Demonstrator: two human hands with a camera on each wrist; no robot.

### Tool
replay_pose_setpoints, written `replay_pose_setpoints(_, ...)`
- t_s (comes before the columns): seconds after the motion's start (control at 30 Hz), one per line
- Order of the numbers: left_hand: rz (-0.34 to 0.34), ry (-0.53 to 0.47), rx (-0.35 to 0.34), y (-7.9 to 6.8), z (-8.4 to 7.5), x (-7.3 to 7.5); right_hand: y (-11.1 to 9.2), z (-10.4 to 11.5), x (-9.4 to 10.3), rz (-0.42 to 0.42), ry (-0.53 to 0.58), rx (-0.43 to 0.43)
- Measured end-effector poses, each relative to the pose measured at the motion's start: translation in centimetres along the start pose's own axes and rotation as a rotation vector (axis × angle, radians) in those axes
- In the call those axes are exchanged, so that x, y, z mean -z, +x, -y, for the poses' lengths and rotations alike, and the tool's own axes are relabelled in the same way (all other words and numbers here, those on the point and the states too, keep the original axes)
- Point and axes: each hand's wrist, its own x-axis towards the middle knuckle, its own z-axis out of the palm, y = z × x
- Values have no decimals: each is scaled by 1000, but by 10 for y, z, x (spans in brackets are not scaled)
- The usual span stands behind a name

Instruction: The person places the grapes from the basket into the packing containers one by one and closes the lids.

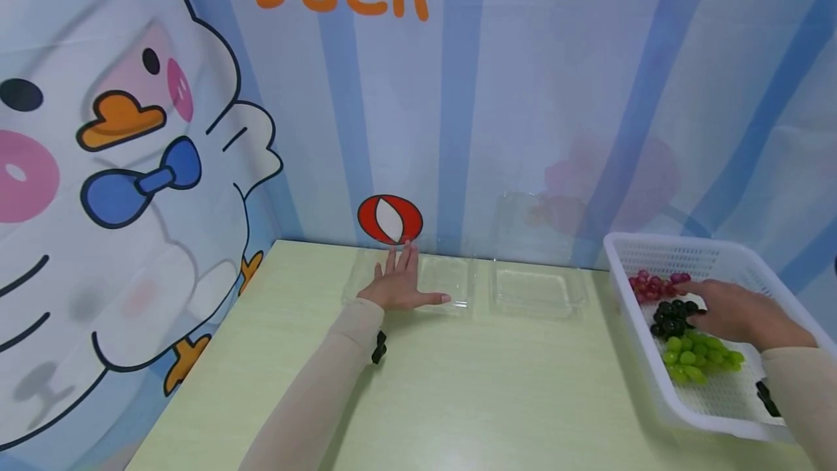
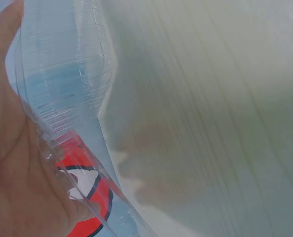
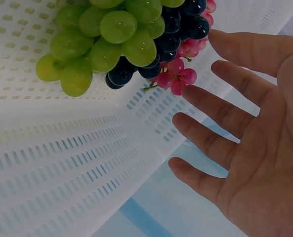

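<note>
My left hand (image 1: 395, 288) lies spread over a clear plastic clamshell box (image 1: 451, 280), its fingers straight and its thumb pointing right. In the left wrist view the palm is against the clear plastic. Over the white basket (image 1: 654, 386) at the right, my right hand (image 1: 739, 311) reaches to the grapes with its fingers extended. Red grapes (image 1: 656, 285) lie at the back, black grapes (image 1: 673, 318) in the middle and green grapes (image 1: 700, 357) in front. The right wrist view shows the fingertips close beside the red and black bunches, gripping nothing.
A second clear plastic box (image 1: 532, 293) stands with its lid raised, between the left hand and the basket. All of it is on a pale wooden table (image 1: 497, 391). Behind hangs a blue striped cloth (image 1: 523, 93) with a printed duck.
</note>
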Motion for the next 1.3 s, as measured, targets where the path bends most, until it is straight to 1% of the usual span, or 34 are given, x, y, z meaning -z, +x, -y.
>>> replay_pose_setpoints(0.1,-5,2,-2,-2,-1,2,1,-2,-1,16,4,-6)
replay_pose_setpoints(0.33,-13,11,0,-2,-1,1,6,-5,-5,39,-17,-23)
replay_pose_setpoints(0.57,-12,-3,-4,-3,0,1,10,-5,-9,60,-4,-6)
replay_pose_setpoints(0.67,-11,-8,-9,-3,0,1,11,-6,-10,64,4,18)
replay_pose_setpoints(0.83,-12,-7,-11,-2,0,1,12,-7,-13,50,3,47)
replay_pose_setpoints(1.03,-16,-8,-11,-3,-1,2,11,-9,-16,33,-6,6)
replay_pose_setpoints(1.3,-17,-6,-6,-3,-2,2,12,-12,-20,-3,-40,-6)
